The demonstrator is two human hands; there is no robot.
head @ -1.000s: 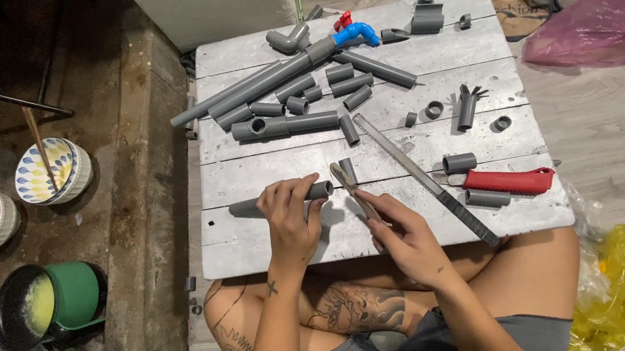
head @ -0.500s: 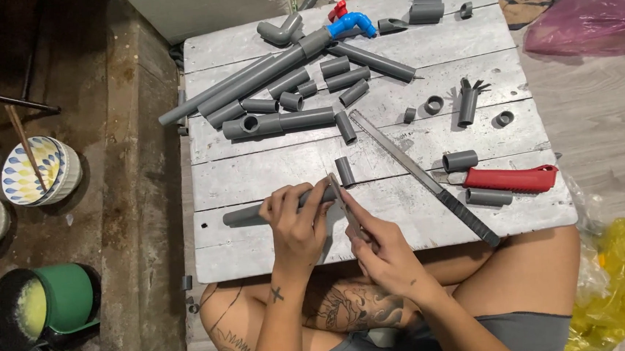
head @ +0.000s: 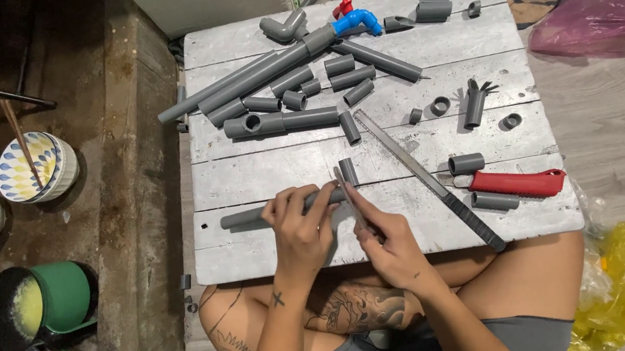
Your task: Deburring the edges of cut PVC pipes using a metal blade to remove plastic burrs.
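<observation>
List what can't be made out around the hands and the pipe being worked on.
1. Head view: the middle of the grey pipe is covered by the left hand.
2. Head view: the thin tool in the right hand is too slim to identify; its handle is hidden in the fist.
3. Head view: the pipe end under the tool is too small to judge.

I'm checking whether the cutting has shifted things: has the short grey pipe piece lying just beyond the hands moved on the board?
No. The short pipe piece lies beside the long metal file, just as before.
</observation>
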